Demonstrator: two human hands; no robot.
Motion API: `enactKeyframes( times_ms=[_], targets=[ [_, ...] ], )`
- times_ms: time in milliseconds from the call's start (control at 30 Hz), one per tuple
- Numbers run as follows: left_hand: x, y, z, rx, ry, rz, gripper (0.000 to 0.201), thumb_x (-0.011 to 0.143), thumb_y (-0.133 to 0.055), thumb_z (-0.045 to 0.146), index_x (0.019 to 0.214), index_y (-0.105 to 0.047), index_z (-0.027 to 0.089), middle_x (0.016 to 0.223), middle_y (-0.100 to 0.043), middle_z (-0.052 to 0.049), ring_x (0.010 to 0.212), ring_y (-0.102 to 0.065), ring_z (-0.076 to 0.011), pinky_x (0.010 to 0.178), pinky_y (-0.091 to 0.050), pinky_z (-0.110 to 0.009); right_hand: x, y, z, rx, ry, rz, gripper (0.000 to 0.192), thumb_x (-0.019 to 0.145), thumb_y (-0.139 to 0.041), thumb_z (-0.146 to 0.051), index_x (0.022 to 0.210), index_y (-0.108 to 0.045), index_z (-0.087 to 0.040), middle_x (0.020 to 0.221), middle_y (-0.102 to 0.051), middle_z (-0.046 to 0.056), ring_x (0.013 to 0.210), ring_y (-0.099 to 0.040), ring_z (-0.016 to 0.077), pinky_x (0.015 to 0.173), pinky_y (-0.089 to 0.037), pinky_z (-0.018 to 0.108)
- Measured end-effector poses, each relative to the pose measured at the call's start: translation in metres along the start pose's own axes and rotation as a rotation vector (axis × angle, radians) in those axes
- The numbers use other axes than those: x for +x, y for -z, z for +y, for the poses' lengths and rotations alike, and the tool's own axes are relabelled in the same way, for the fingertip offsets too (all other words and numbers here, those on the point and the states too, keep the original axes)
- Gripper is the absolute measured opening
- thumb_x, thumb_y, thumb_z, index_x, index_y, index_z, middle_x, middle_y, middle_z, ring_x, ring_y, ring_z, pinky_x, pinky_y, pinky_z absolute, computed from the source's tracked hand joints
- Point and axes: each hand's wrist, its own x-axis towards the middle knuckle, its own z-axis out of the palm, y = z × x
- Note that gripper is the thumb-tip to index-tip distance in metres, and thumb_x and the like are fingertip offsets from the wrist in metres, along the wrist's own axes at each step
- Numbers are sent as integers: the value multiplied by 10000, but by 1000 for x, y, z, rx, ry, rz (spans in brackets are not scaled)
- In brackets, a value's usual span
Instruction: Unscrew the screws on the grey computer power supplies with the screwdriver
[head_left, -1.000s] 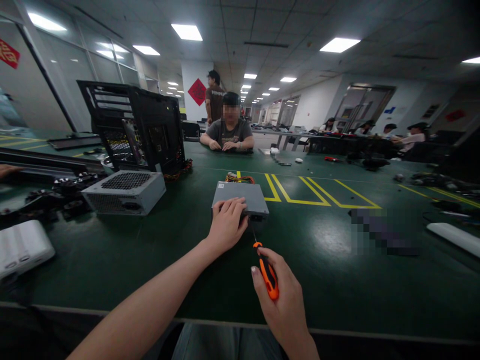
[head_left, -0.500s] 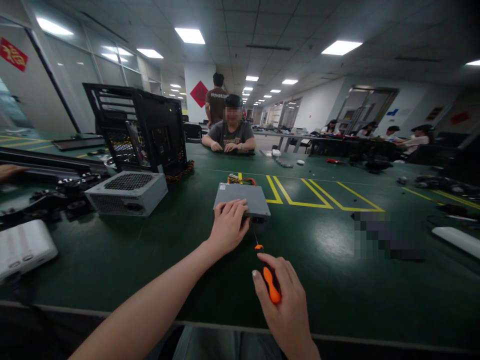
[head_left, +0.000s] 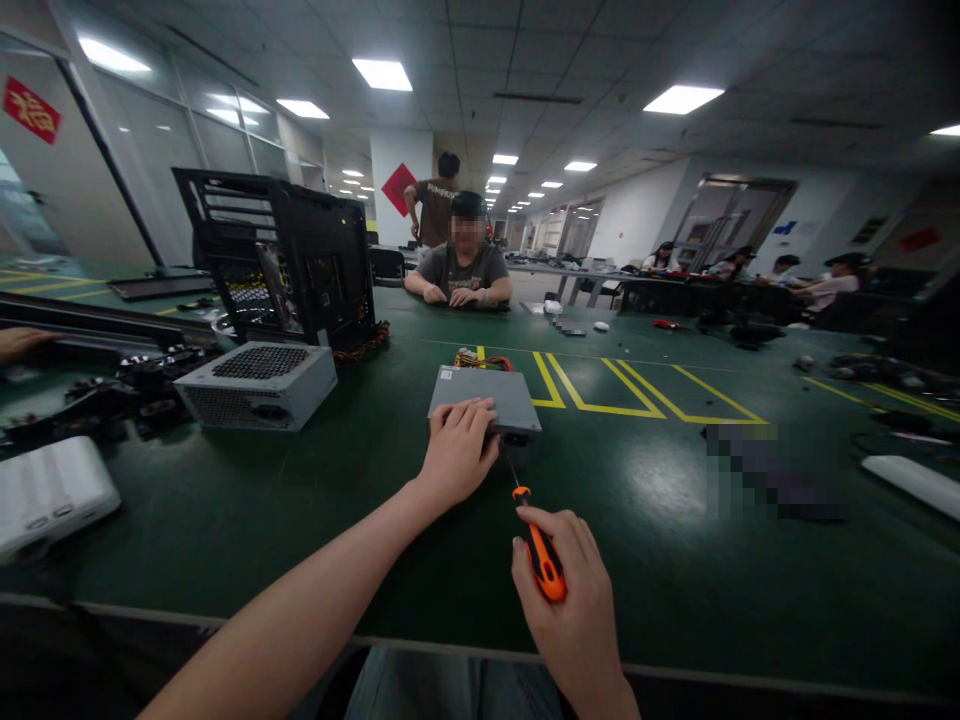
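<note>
A: Where is the thing being worked on?

B: A grey power supply (head_left: 506,390) lies flat on a green table (head_left: 375,570), with coloured cables (head_left: 487,362) bunched along its far side. Treat it as the centre of the clock.

A: And the wearer's hands?

B: The left hand (head_left: 459,440) is at seven o'clock, unclenched — fingers stretched over the top from the near edge, thumb lowered by the front face. The right hand (head_left: 574,570) is at five o'clock, pinching the handle of an orange-and-black screwdriver (head_left: 546,568) between thumb and fingers. Its thin shaft slants up towards the near face; I can't tell whether the tip touches a screw.

A: How close are the edges?

B: The table's near edge crosses at six o'clock, and both arms reach over it. The right hand is just inside that edge, with green surface on either side of it.

A: How much room is there sideways?

B: Towards three o'clock there's a broad stretch of tabletop marked with yellow lines (head_left: 619,411). At nine, a green gap separates the box from a second power supply (head_left: 311,390) with a round grille. A black computer case (head_left: 330,265) stands at ten.

A: And at twelve?

B: Another person (head_left: 459,268) sits across the table, well apart, forearms resting on it.
</note>
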Motion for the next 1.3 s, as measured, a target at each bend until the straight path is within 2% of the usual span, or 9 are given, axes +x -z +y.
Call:
enactKeyframes(
  times_ms=[100,233,467,667,800,900,1033,1200,1300],
  targets=[
    [0,0,1,-3,1,4,204,845,-463,239,1040,-515,212,1235,-551,-55,1162,-450,-209,960,-268,-412,-1,0,-1,31,-62,-8,206,847,-464,-284,1029,-520,-204,877,-586,43,781,-565,167,681,-472,302],
    [0,0,0,0,-4,23,200,848,-458,236,1039,-511,214,1234,-552,-47,1163,-452,-204,960,-269,-409,-2,-2,0,96,-175,-12,242,855,-461,-297,1074,-482,-197,892,-605,37,737,-591,139,642,-483,255],
    [0,0,0,10,-12,26,212,839,-477,235,1048,-508,212,1235,-551,-45,1161,-453,-205,955,-276,-408,1,-1,0,-34,33,10,177,799,-473,-166,953,-550,-204,754,-530,19,682,-514,154,616,-439,291],
    [0,-1,-1,13,-15,24,202,836,-478,228,1036,-506,212,1236,-551,-42,1163,-453,-203,962,-267,-407,-1,0,1,21,-54,-1,215,852,-456,-267,1045,-530,-207,869,-579,43,788,-560,170,671,-462,301],
    [0,-2,-1,11,-12,25,200,840,-475,233,1036,-504,210,1239,-548,-40,1168,-451,-197,971,-263,-407,-3,-1,2,82,-166,2,240,859,-447,-296,1068,-497,-190,890,-619,45,751,-599,149,648,-482,260],
    [-1,-1,-1,7,-11,23,210,836,-480,233,1044,-505,210,1233,-553,-45,1164,-454,-199,969,-267,-406,-2,-2,2,23,-54,28,190,824,-477,-238,998,-539,-191,829,-607,37,716,-580,151,645,-476,276],
    [-1,0,0,7,-11,27,201,840,-470,230,1036,-508,209,1233,-553,-52,1165,-452,-203,972,-262,-409,0,-2,1,-52,64,-8,213,791,-474,-152,977,-568,-194,759,-555,26,680,-527,156,614,-452,297],
    [-1,0,0,9,-7,23,201,839,-475,234,1036,-511,213,1234,-552,-46,1165,-453,-200,967,-272,-406,0,-2,0,-9,23,-32,198,819,-490,-225,1005,-557,-205,829,-575,41,748,-545,170,666,-466,314],
    [0,0,-1,1,-10,20,200,842,-473,235,1037,-511,211,1239,-549,-47,1171,-447,-200,969,-271,-406,-2,-2,1,61,-106,-47,268,845,-478,-297,1096,-499,-207,921,-603,57,807,-577,176,690,-485,309]
  ],
)
